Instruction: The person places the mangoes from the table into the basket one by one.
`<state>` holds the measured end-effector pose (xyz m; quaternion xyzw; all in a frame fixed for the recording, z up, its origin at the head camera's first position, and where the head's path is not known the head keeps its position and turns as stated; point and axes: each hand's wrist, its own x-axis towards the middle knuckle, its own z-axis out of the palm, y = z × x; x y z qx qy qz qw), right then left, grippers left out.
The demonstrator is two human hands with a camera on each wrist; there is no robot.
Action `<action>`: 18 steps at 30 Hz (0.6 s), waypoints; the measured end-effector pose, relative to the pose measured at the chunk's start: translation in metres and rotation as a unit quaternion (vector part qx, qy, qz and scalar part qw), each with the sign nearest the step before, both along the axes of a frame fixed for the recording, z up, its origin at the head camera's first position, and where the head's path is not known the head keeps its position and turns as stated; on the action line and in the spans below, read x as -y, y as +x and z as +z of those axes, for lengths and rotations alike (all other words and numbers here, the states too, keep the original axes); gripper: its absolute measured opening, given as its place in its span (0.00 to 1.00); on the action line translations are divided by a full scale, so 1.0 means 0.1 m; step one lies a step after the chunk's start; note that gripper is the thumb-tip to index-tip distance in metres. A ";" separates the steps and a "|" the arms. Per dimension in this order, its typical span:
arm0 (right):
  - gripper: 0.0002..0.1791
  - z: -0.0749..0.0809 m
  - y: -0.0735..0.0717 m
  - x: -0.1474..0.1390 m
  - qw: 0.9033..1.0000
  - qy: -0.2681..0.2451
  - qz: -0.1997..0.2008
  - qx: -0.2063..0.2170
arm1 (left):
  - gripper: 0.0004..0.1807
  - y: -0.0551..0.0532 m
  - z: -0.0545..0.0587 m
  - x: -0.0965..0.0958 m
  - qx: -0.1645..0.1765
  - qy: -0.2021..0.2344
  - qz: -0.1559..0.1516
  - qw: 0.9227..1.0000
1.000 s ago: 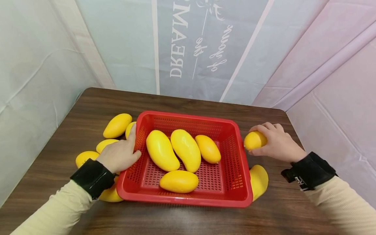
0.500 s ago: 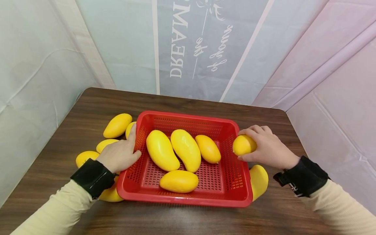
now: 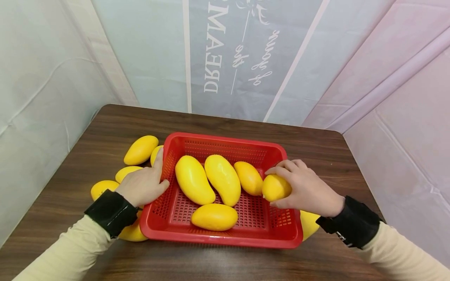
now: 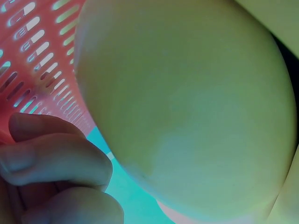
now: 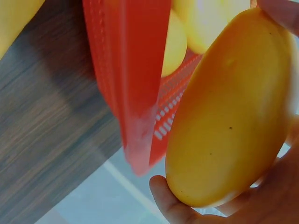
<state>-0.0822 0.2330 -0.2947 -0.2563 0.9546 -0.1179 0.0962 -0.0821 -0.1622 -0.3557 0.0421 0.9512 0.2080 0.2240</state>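
A red plastic basket (image 3: pixel 225 242) with perforated walls holds several yellow mangoes (image 3: pixel 214 217) in the head view. My left hand (image 3: pixel 143 186) grips its left rim, with the index finger along the edge and the thumb on the inner side. In the left wrist view curled fingers (image 4: pixel 60 158) lie by the basket's slotted wall (image 4: pixel 42 56), and a mango (image 4: pixel 187 107) fills most of that view. My right hand (image 3: pixel 306 189) holds another mango (image 3: pixel 276 187) over the basket's right side. The right wrist view shows this mango (image 5: pixel 229 116) between the thumb and fingers.
Several mangoes (image 3: pixel 140 150) lie on the dark wooden table (image 3: pixel 218 124) left of the basket, some partly hidden by the left arm. One more mango (image 3: pixel 308 223) lies against the basket's right side. A printed cloth (image 3: pixel 232 58) hangs behind the table.
My right hand has carried its mango leftward, from the table beyond the basket's right rim to above the basket's inside. The left hand and the basket have stayed in place.
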 end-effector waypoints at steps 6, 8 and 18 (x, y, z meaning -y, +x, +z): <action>0.35 -0.09 0.06 0.11 0.999 0.028 0.033 0.008 | 0.54 0.00 0.00 0.00 -0.004 -0.001 -0.002 1.000; 0.35 -0.12 0.08 0.14 0.998 0.043 0.043 0.013 | 0.54 0.00 0.00 0.00 -0.004 -0.001 -0.002 1.000; 0.36 -0.19 0.13 0.27 0.994 0.073 0.060 0.049 | 0.54 -0.01 -0.01 0.00 -0.001 0.002 -0.004 1.000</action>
